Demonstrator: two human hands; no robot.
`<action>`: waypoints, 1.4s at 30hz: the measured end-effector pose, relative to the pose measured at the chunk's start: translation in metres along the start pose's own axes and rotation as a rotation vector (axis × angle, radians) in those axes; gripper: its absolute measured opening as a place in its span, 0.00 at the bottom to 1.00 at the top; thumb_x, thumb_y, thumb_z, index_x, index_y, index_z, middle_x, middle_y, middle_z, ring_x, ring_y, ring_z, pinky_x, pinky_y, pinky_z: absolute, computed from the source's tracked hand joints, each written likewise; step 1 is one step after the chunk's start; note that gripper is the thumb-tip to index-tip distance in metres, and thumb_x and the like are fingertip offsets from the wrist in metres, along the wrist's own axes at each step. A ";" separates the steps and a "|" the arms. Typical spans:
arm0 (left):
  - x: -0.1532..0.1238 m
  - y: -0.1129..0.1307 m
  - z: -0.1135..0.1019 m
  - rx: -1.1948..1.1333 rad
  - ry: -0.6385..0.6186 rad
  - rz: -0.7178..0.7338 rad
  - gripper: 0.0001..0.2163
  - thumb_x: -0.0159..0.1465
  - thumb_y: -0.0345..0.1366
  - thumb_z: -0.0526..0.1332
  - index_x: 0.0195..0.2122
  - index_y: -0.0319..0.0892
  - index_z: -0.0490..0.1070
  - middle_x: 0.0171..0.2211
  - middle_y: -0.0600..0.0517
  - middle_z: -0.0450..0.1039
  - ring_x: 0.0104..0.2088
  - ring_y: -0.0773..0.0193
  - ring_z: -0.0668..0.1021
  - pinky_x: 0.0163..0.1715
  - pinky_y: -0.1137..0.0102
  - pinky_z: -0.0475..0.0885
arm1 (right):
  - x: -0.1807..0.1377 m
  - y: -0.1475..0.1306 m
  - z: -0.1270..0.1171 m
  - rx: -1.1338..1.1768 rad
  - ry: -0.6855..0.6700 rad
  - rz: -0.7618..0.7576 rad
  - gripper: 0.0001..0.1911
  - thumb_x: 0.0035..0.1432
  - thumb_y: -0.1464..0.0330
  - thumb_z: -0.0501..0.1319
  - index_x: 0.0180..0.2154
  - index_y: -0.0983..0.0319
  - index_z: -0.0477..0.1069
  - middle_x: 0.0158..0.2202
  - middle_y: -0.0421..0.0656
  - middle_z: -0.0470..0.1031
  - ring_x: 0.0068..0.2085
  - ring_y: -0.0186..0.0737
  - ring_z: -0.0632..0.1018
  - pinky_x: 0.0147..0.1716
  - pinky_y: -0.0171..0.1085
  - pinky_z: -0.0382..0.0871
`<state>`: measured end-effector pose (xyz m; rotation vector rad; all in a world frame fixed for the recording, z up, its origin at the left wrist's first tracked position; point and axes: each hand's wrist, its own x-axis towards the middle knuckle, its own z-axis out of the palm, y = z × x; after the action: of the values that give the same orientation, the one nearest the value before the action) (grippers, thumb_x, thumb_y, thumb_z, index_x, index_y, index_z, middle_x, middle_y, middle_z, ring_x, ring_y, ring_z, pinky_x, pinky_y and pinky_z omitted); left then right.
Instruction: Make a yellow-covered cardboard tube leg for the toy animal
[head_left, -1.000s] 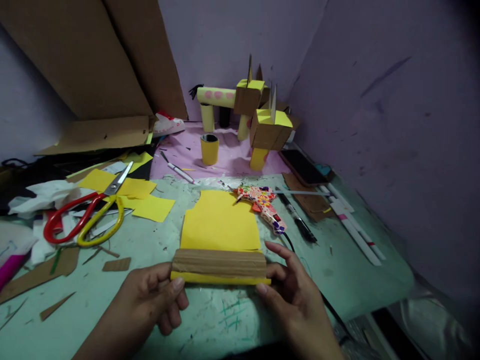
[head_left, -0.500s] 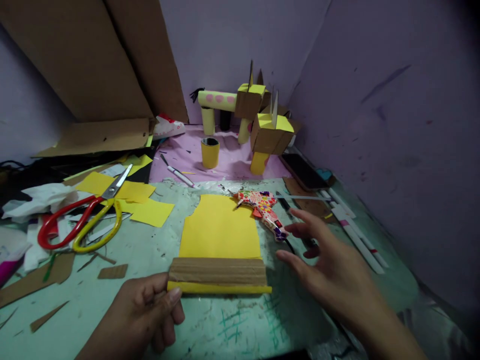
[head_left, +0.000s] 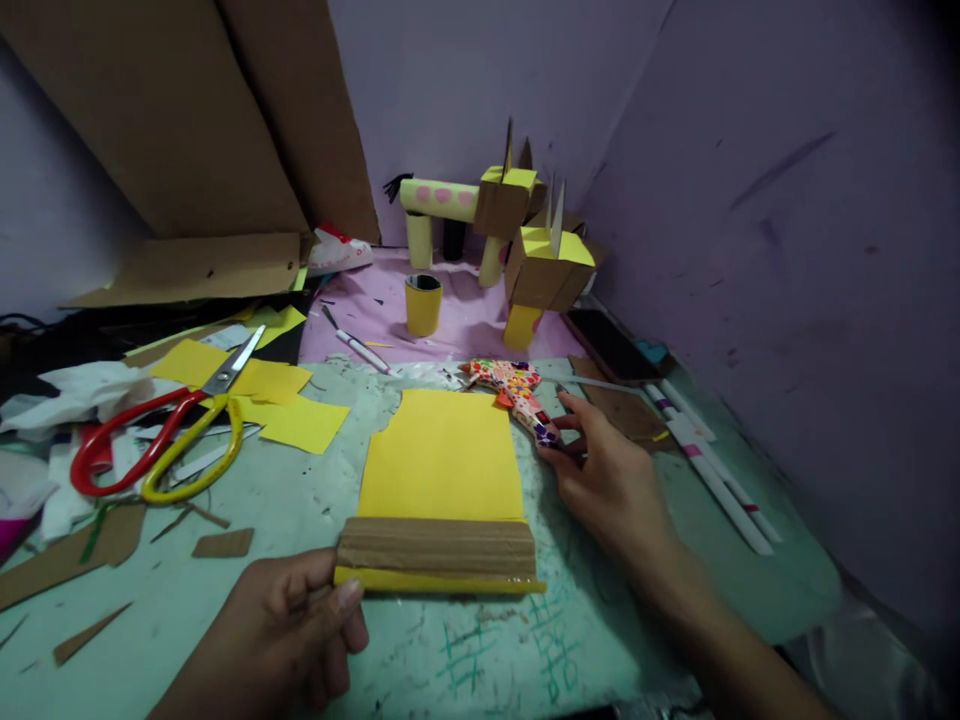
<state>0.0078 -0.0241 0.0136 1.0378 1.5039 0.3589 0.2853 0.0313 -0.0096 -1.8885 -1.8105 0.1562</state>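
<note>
My left hand [head_left: 289, 628] pinches the left end of a brown corrugated cardboard strip [head_left: 437, 546], which lies across the near edge of a yellow paper sheet [head_left: 442, 455] on the green table. A narrow yellow band shows under the strip's near side. My right hand [head_left: 609, 478] reaches forward to the right of the sheet, its fingers closing round the handle of a colourful patterned glue gun [head_left: 517, 392]. The gun's nozzle points left at the sheet's far right corner.
Red-and-yellow scissors [head_left: 161, 432] lie on yellow paper scraps [head_left: 296, 418] at the left. Cardboard-and-yellow paper models [head_left: 541, 262] and a yellow tube [head_left: 423, 304] stand on pink paper at the back. A dark phone [head_left: 611, 345] and white glue sticks [head_left: 712, 470] lie right; cardboard sheets [head_left: 172, 120] lean behind.
My right hand let go of the cardboard strip's right end and moved forward and right to the glue gun, closing on its handle. The left hand kept its pinch.
</note>
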 end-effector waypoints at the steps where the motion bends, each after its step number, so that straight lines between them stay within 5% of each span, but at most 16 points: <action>1: 0.000 0.000 0.000 0.022 0.002 0.006 0.17 0.52 0.52 0.58 0.18 0.42 0.68 0.11 0.54 0.69 0.14 0.69 0.68 0.17 0.74 0.61 | -0.001 -0.002 -0.004 -0.017 0.029 -0.018 0.26 0.53 0.69 0.59 0.55 0.63 0.63 0.43 0.49 0.77 0.35 0.50 0.79 0.34 0.48 0.72; 5: 0.001 -0.001 -0.003 0.069 0.001 0.019 0.17 0.54 0.51 0.56 0.19 0.42 0.68 0.12 0.54 0.69 0.14 0.69 0.68 0.18 0.74 0.63 | -0.027 -0.025 -0.032 0.133 0.217 -0.143 0.20 0.56 0.63 0.60 0.51 0.59 0.65 0.42 0.47 0.77 0.36 0.45 0.79 0.34 0.43 0.74; 8: 0.004 -0.003 -0.005 0.065 -0.050 0.017 0.17 0.55 0.51 0.56 0.20 0.42 0.68 0.12 0.54 0.69 0.15 0.69 0.68 0.18 0.74 0.63 | -0.052 -0.050 -0.044 0.129 0.089 -0.381 0.20 0.57 0.60 0.60 0.50 0.59 0.64 0.40 0.47 0.78 0.39 0.46 0.79 0.38 0.42 0.75; 12: 0.005 -0.002 -0.004 0.030 -0.108 0.025 0.18 0.52 0.53 0.56 0.20 0.42 0.67 0.12 0.54 0.68 0.14 0.69 0.68 0.17 0.74 0.62 | -0.061 -0.073 -0.028 0.119 -0.012 -0.710 0.20 0.61 0.59 0.54 0.49 0.65 0.61 0.37 0.49 0.79 0.38 0.49 0.80 0.41 0.49 0.75; 19: 0.004 -0.002 0.002 -0.051 -0.065 0.029 0.17 0.49 0.52 0.55 0.18 0.43 0.64 0.10 0.56 0.64 0.11 0.70 0.66 0.13 0.75 0.60 | -0.063 -0.071 0.005 0.131 -0.033 -0.603 0.26 0.56 0.66 0.59 0.54 0.68 0.58 0.43 0.53 0.77 0.44 0.51 0.77 0.44 0.53 0.74; 26: 0.005 -0.002 0.000 -0.084 -0.092 0.045 0.14 0.50 0.49 0.58 0.20 0.42 0.65 0.11 0.57 0.65 0.13 0.71 0.67 0.14 0.76 0.61 | -0.067 -0.065 0.008 0.220 -0.065 -0.481 0.29 0.56 0.69 0.59 0.57 0.64 0.54 0.42 0.51 0.77 0.43 0.50 0.78 0.47 0.58 0.71; 30: 0.005 0.002 0.000 -0.075 -0.086 0.026 0.19 0.49 0.55 0.57 0.19 0.42 0.64 0.11 0.56 0.65 0.12 0.71 0.66 0.13 0.75 0.61 | -0.066 -0.067 0.009 0.301 -0.086 -0.410 0.30 0.55 0.69 0.59 0.58 0.61 0.53 0.43 0.50 0.77 0.44 0.52 0.77 0.45 0.59 0.71; 35: 0.004 0.001 -0.001 -0.040 -0.100 0.013 0.19 0.52 0.54 0.56 0.19 0.42 0.64 0.11 0.55 0.66 0.13 0.70 0.67 0.15 0.74 0.61 | -0.071 -0.060 -0.008 0.338 -0.149 -0.283 0.34 0.54 0.70 0.59 0.61 0.60 0.50 0.54 0.52 0.69 0.54 0.54 0.71 0.49 0.55 0.70; 38: 0.004 -0.001 -0.002 -0.026 -0.068 0.006 0.18 0.54 0.52 0.56 0.20 0.41 0.66 0.12 0.55 0.67 0.14 0.71 0.67 0.16 0.75 0.61 | -0.084 -0.052 -0.018 0.332 -0.013 -0.188 0.31 0.54 0.68 0.61 0.59 0.60 0.55 0.56 0.52 0.65 0.56 0.56 0.67 0.51 0.57 0.67; 42: 0.003 -0.002 -0.001 -0.029 -0.039 0.008 0.18 0.55 0.51 0.57 0.19 0.42 0.67 0.12 0.54 0.68 0.13 0.70 0.67 0.16 0.75 0.61 | -0.103 -0.036 -0.023 0.392 0.310 -0.108 0.18 0.54 0.73 0.60 0.47 0.55 0.67 0.44 0.46 0.71 0.50 0.51 0.72 0.50 0.55 0.67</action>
<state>0.0065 -0.0223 0.0103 1.0229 1.4565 0.3634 0.2523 -0.0745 -0.0015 -1.4501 -1.5362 0.1571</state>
